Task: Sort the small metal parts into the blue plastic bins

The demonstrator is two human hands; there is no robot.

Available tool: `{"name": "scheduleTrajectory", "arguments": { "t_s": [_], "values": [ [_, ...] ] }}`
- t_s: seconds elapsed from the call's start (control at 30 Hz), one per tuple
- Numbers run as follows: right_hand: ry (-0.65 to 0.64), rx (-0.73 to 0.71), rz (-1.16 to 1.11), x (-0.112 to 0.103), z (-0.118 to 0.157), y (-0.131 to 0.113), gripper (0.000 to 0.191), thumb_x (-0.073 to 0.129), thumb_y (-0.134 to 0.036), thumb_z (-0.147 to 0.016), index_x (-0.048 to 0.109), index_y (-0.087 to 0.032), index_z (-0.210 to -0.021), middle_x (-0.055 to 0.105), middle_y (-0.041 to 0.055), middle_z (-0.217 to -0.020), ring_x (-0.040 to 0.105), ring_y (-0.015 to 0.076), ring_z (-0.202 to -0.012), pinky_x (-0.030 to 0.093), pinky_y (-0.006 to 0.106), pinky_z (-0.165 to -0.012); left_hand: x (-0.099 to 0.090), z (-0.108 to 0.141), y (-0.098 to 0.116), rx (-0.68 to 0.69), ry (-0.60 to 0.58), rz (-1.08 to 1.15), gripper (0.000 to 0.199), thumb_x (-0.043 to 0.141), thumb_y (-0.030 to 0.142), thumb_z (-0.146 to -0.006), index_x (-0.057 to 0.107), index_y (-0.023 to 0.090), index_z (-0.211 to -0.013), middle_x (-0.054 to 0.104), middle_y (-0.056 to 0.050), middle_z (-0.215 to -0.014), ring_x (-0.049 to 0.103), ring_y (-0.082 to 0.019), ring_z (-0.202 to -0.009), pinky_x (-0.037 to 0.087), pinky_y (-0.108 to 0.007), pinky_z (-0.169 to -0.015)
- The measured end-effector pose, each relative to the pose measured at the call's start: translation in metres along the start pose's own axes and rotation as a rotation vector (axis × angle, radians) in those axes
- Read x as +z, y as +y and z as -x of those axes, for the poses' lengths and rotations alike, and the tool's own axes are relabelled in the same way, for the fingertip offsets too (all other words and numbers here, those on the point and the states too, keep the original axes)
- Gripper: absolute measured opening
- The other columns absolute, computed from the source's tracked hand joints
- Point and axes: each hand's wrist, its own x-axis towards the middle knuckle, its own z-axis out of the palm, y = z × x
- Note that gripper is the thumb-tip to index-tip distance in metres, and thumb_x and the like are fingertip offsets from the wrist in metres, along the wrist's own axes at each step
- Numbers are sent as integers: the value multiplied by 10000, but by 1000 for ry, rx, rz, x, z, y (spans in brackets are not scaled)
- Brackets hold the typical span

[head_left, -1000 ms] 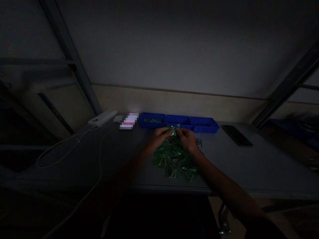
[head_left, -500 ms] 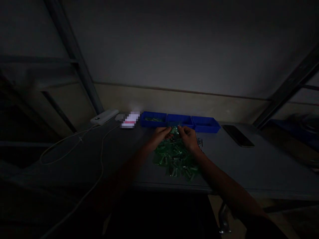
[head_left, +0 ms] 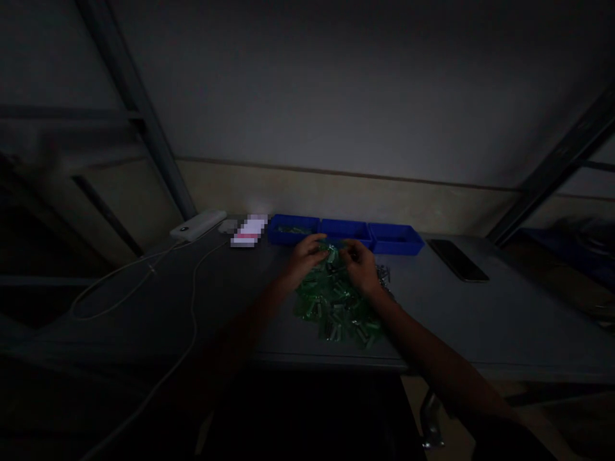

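Observation:
Between my two hands is a small clear greenish plastic bag [head_left: 332,254] with small pale parts inside. My left hand [head_left: 303,257] pinches its left side, and my right hand [head_left: 358,261] pinches its right side. Below them, a pile of similar green bags [head_left: 331,310] filled with small rod-like parts lies on the grey table [head_left: 432,320]. Some loose metal pieces that look like screws [head_left: 384,274] show just right of my right hand. The picture is dark, so fine details of the parts are hard to make out.
Three blue bins stand in a row behind my hands: a left bin [head_left: 294,238] holding small greenish items, a middle bin [head_left: 358,228] and a right bin [head_left: 396,246]. A dark phone [head_left: 458,260] lies at the right. Leftward are a lit, blurred-out screen [head_left: 248,230], a white power bank [head_left: 198,225] and a cable [head_left: 194,301].
My hands have shifted slightly, with the left fingers a little higher and the bag's top edge now spread between both hands. The view has moved a little; the pile looks unchanged.

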Motion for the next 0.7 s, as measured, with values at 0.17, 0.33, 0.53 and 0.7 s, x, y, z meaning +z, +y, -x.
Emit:
{"name": "scheduleTrajectory", "arguments": {
  "t_s": [0.17,0.33,0.53,0.7],
  "values": [
    [15,-194,137,-3,4,-11,199,485,-214,-765,615,-185,-912,650,50,-844,586,182,-761,466,309,-688,-4,-2,1,-1,81,-66,286,674,195,-662,650,164,-945,642,-9,-768,546,-97,-605,370,-192,-521],
    [43,-419,263,-9,5,-21,196,463,-111,-745,634,-198,-787,655,48,-792,568,194,-773,452,344,-729,-6,-8,0,-221,85,-2,230,606,349,-768,637,129,-710,583,-12,-598,419,-65,-443,289,-193,-429],
    [-59,-526,310,-9,2,-18,233,477,-74,-726,643,-228,-672,680,34,-852,543,212,-938,433,402,-860,-4,-8,9,-254,105,151,220,647,310,-742,662,133,-872,598,-20,-678,503,-76,-498,369,-198,-473],
    [-111,-537,307,-5,2,-16,252,471,-74,-736,669,-229,-743,677,37,-925,511,216,-1047,399,425,-939,-11,-8,6,-137,138,-56,311,679,182,-660,660,154,-968,608,-13,-747,527,-85,-556,374,-198,-498]
  ]
}}
